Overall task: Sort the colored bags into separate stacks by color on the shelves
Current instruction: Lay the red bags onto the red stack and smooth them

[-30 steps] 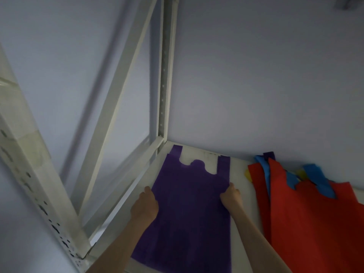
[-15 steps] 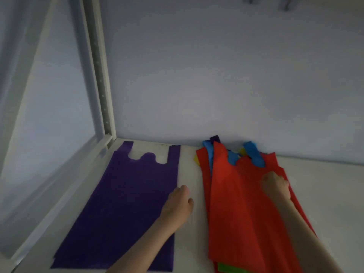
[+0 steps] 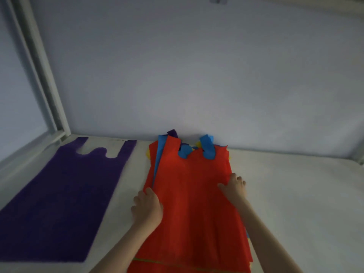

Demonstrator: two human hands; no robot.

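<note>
Head view: on the shelf [image 3: 285, 194], a purple bag [image 3: 65, 194] lies flat toward the left edge. The left hand [image 3: 146, 208] and right hand [image 3: 234, 187], fingers curled, grip the side edges of the top red bag [image 3: 195, 194] on the mixed pile. Next, probably lifting it clear to start a red stack.

txt: none legible | labels/brands/nos: none on any surface

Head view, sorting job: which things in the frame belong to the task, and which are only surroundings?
Task things:
purple bag, lying flat alone
mixed pile, blue, yellow and purple edges showing
red bag on top
left hand and right hand at its edges
shelf

Surroundings:
wall
metal upright
</note>
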